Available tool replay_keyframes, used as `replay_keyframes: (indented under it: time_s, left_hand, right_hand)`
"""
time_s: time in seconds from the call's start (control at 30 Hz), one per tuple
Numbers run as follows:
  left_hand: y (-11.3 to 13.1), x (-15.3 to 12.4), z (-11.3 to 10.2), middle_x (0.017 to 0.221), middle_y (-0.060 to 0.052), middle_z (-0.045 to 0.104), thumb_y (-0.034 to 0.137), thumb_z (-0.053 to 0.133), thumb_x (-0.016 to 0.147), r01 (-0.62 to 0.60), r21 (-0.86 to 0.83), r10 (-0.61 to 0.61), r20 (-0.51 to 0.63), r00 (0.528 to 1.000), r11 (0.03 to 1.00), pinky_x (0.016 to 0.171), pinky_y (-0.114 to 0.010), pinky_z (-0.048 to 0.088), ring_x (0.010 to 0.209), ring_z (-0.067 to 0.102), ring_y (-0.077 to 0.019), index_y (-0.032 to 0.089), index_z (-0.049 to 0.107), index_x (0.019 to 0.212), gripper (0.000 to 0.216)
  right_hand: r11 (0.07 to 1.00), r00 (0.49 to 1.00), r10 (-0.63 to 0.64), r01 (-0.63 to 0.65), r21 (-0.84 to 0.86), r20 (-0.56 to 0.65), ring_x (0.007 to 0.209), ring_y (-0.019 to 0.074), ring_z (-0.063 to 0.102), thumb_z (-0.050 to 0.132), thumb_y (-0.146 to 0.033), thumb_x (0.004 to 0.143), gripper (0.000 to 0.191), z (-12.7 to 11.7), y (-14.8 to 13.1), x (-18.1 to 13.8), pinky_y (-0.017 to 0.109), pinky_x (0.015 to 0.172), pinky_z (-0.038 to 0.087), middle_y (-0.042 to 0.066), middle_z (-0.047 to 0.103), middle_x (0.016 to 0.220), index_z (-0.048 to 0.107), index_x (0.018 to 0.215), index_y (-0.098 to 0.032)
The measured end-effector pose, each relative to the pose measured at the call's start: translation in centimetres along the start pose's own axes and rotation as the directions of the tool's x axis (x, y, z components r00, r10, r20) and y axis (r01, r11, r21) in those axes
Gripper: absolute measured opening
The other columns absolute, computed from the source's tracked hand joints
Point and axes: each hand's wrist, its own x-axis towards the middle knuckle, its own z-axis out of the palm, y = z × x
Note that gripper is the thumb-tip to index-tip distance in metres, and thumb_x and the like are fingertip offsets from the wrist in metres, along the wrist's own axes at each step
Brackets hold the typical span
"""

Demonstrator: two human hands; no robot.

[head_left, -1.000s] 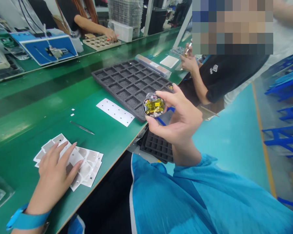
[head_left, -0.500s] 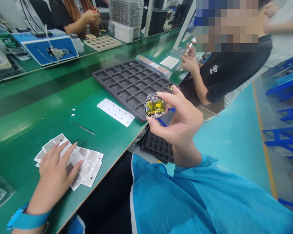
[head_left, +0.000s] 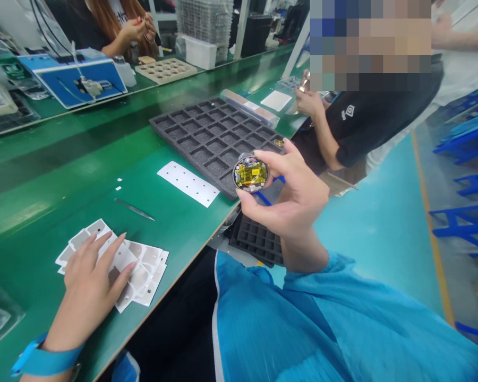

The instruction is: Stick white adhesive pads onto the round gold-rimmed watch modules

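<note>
Between the thumb and fingers of my right hand [head_left: 292,193] is a small round electronic module [head_left: 250,173], its dark rim circling parts covered with yellow film. I hold it up past the table edge, in front of the near corner of a black foam tray [head_left: 207,138]. My left hand [head_left: 90,276] lies with fingers spread on overlapping white sticker sheets [head_left: 143,265]. Tweezers [head_left: 134,209] rest on the green table beyond those sheets. Closer to the tray lies another white sheet [head_left: 188,184] with small dark squares.
Two tiny white pieces [head_left: 118,184] lie near the tweezers. A blue fixture [head_left: 77,79] and a tan holed tray [head_left: 166,70] stand across the table. A co-worker in a black shirt [head_left: 366,116] sits at the right. More black trays [head_left: 257,239] are below the table edge.
My right hand and the round module have shifted very slightly left. The left hand stays put on the sheets. Across the table, another person's hands have moved a little left.
</note>
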Motion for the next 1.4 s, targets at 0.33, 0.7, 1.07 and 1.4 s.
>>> replay_keyframes:
  time_s: [0.33, 0.7, 1.07, 1.4]
  left_hand:
    - [0.6, 0.1, -0.3, 0.147, -0.017, 0.043, 0.036, 0.05, 0.098, 0.031, -0.009, -0.03, 0.012, 0.999, 0.999, 0.115, -0.07, 0.035, 0.148, 0.03, -0.0464, 0.038, 0.019, 0.157, 0.067]
    - [-0.3, -0.3, 0.1, 0.151, -0.018, 0.041, 0.036, 0.052, 0.096, 0.0, 0.028, -0.001, 0.051, 0.999, 1.0, 0.113, -0.07, 0.037, 0.147, 0.031, -0.0473, 0.038, 0.015, 0.159, 0.073]
    - [0.1, -0.1, -0.1, 0.149, -0.02, 0.043, 0.035, 0.052, 0.097, -0.006, 0.029, 0.005, 0.041, 0.999, 1.0, 0.112, -0.071, 0.038, 0.146, 0.033, -0.0481, 0.035, 0.018, 0.158, 0.07]
    - [-0.3, -0.1, 0.0, 0.147, -0.02, 0.044, 0.035, 0.053, 0.096, -0.024, 0.036, 0.023, 0.046, 0.999, 0.999, 0.112, -0.071, 0.038, 0.147, 0.032, -0.0487, 0.037, 0.013, 0.159, 0.075]
  right_hand:
    - [0.999, 1.0, 0.005, -0.004, -0.042, 0.016, 0.064, 0.0175, 0.058, 0.063, -0.036, 0.081, 0.036, 0.1, 0.0, -0.2, 0.063, 0.107, 0.048, -0.005, 0.053, 0.069, 0.064, 0.115, -0.024]
    - [0.99, 0.998, 0.038, -0.031, -0.137, 0.05, 0.071, 0.0221, 0.062, 0.059, -0.04, 0.083, 0.036, 0.0, -0.1, -0.3, 0.066, 0.108, 0.046, -0.002, 0.054, 0.072, 0.063, 0.115, -0.025]
    - [0.983, 0.999, 0.006, 0.003, -0.182, 0.049, 0.075, 0.0233, 0.065, 0.059, -0.041, 0.084, 0.036, 0.1, 0.0, -0.4, 0.07, 0.108, 0.045, -0.001, 0.056, 0.075, 0.063, 0.116, -0.024]
    - [0.987, 1.0, 0.009, -0.004, -0.164, 0.029, 0.07, 0.0205, 0.062, 0.055, -0.041, 0.085, 0.036, 0.3, -0.2, -0.3, 0.067, 0.108, 0.048, -0.002, 0.053, 0.072, 0.062, 0.116, -0.024]
